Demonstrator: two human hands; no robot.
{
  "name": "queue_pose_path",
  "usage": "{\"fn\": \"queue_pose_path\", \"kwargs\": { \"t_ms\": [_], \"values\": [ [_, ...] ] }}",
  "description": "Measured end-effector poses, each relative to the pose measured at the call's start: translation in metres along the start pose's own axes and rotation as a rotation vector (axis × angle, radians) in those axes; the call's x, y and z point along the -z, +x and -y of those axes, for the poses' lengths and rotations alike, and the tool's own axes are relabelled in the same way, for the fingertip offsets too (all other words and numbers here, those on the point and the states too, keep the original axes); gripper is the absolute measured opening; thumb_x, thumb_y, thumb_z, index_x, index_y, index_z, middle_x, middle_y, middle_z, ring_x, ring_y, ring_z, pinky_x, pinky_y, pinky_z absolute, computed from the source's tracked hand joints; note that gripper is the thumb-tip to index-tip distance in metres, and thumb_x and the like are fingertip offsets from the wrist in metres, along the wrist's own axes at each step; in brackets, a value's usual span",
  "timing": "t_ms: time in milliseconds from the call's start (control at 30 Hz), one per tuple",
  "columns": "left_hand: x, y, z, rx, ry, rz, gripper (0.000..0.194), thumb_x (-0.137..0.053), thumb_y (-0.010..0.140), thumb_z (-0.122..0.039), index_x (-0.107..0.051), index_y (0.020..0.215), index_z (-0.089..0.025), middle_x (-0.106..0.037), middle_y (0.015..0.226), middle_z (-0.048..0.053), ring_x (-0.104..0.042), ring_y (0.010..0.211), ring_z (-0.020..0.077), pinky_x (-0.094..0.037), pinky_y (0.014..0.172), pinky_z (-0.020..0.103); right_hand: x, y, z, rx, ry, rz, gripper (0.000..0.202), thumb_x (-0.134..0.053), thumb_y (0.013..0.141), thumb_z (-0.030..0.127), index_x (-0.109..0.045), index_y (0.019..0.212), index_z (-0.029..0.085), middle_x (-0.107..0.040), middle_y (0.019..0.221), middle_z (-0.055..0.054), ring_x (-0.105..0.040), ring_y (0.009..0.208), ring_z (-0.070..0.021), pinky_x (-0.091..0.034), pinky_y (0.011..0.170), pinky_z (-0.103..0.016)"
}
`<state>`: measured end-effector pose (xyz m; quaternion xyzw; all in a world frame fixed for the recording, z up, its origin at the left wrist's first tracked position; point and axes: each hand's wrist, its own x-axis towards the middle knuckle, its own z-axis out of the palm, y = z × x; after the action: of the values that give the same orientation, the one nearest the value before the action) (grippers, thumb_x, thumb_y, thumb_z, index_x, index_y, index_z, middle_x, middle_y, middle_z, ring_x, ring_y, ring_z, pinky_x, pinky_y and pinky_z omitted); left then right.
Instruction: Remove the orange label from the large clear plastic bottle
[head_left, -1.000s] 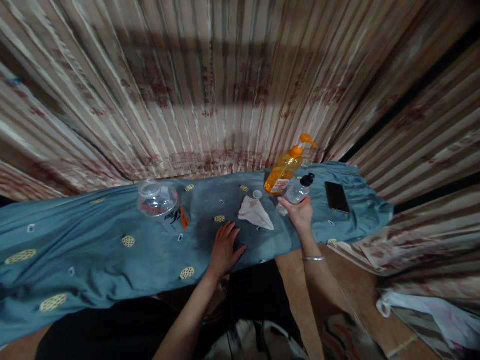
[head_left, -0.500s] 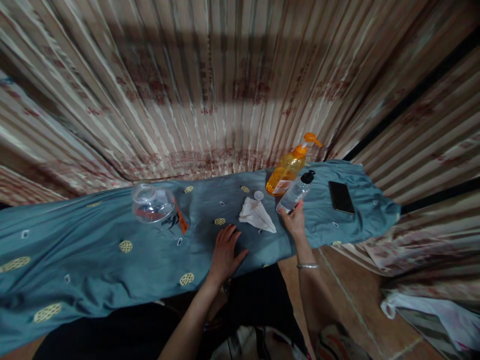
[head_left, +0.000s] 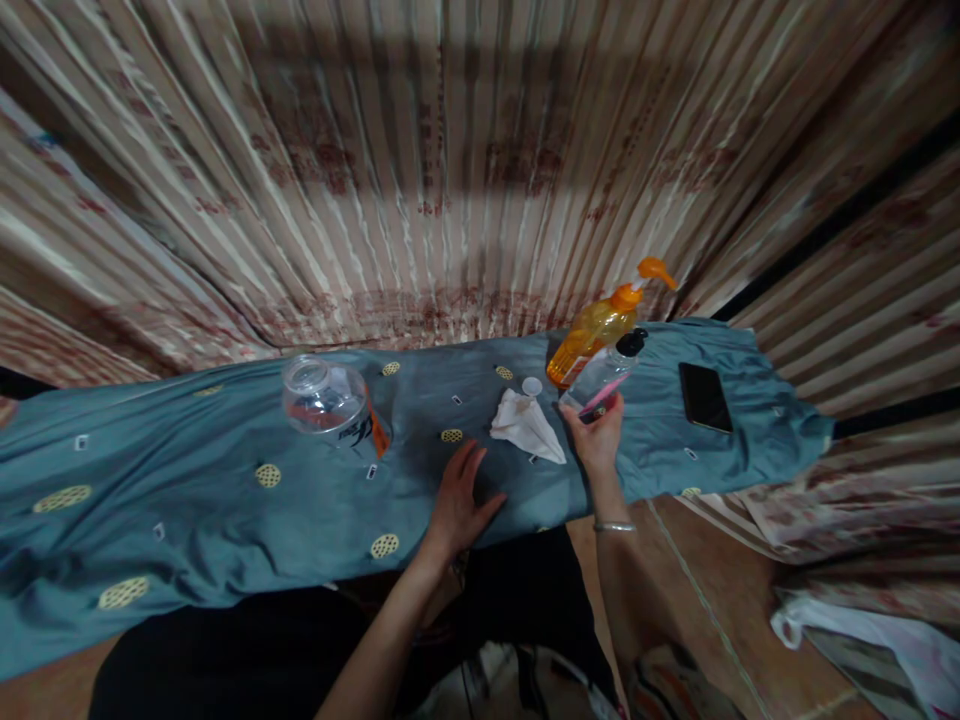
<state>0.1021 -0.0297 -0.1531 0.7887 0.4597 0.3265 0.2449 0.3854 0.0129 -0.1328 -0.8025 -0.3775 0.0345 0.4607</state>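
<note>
My right hand (head_left: 594, 432) is wrapped round the lower part of a clear bottle (head_left: 600, 378) with a black top and a pink mark on its side. The bottle appears to stand on the blue cloth, just in front of an orange pump bottle (head_left: 592, 338). My left hand (head_left: 459, 500) rests open near the cloth's front edge, fingers spread and holding nothing. Between the hands lies a crumpled white cloth or tissue (head_left: 526, 425), with a small round whitish lid (head_left: 532, 386) just behind it.
A clear plastic jar (head_left: 326, 400) with an orange and black label stands on the left. At the right lies a black phone (head_left: 705, 396). Blue patterned fabric (head_left: 202, 520) covers the narrow table, and a pleated curtain (head_left: 465, 180) hangs behind it.
The clear bottle has turned in my right hand, so a pink mark now shows on its side. My left hand stays open in nearly the same place. The whole view has shifted slightly.
</note>
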Motion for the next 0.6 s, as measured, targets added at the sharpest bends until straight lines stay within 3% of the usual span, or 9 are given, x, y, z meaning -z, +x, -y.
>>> {"fn": "queue_pose_path", "kwargs": {
  "t_ms": [100,233,333,433,533,600],
  "values": [
    [0.015,-0.013,0.002,0.042,-0.027,-0.091,0.068,-0.075,0.093,-0.037,-0.048,0.154,-0.024,-0.054,0.162,0.018,-0.056,0.150,0.0357,-0.051,0.121,0.057,0.016,-0.033,0.001,0.182,-0.042,-0.054,0.084,-0.059,0.094,0.060,-0.039,0.155,0.006,-0.046,0.160,-0.033,-0.042,0.154,-0.0410,-0.037,0.125,-0.062],
    [0.051,-0.038,0.010,0.132,-0.033,-0.241,0.062,-0.068,0.097,-0.040,-0.047,0.154,-0.027,-0.055,0.160,0.016,-0.057,0.147,0.0355,-0.050,0.121,0.058,0.017,-0.059,0.015,0.430,-0.048,0.134,0.060,-0.045,0.104,0.047,-0.046,0.155,0.015,-0.054,0.157,-0.024,-0.049,0.152,-0.0344,-0.042,0.125,-0.059],
    [0.081,-0.055,0.018,0.209,-0.022,-0.359,0.067,-0.071,0.095,-0.044,-0.045,0.154,-0.026,-0.056,0.155,0.016,-0.057,0.146,0.0370,-0.048,0.122,0.061,-0.004,-0.041,0.040,0.459,-0.131,0.282,0.059,-0.045,0.103,0.035,-0.045,0.156,0.010,-0.057,0.155,-0.026,-0.053,0.148,-0.0345,-0.046,0.121,-0.057],
    [0.107,-0.062,0.027,0.295,-0.007,-0.486,0.084,-0.078,0.089,-0.048,-0.039,0.159,-0.024,-0.049,0.159,0.019,-0.049,0.151,0.0411,-0.041,0.127,0.064,-0.029,-0.008,0.067,0.408,-0.311,0.405,0.055,-0.052,0.100,0.025,-0.049,0.151,0.004,-0.062,0.147,-0.030,-0.061,0.138,-0.0348,-0.049,0.117,-0.051],
    [0.123,-0.055,0.040,0.355,-0.009,-0.575,0.103,-0.086,0.081,-0.048,-0.029,0.163,-0.022,-0.036,0.169,0.021,-0.036,0.159,0.0463,-0.032,0.131,0.068,-0.048,0.015,0.086,0.391,-0.428,0.503,0.047,-0.066,0.095,0.021,-0.062,0.138,0.005,-0.068,0.138,-0.031,-0.067,0.129,-0.0369,-0.050,0.112,-0.050],
    [0.126,-0.043,0.050,0.366,-0.030,-0.601,0.112,-0.088,0.079,-0.045,-0.021,0.164,-0.019,-0.030,0.173,0.022,-0.029,0.162,0.0486,-0.024,0.133,0.069,-0.054,0.022,0.090,0.341,-0.363,0.508,0.032,-0.075,0.087,0.017,-0.072,0.116,0.006,-0.075,0.121,-0.029,-0.072,0.118,-0.0373,-0.053,0.106,-0.049]
  ]
}}
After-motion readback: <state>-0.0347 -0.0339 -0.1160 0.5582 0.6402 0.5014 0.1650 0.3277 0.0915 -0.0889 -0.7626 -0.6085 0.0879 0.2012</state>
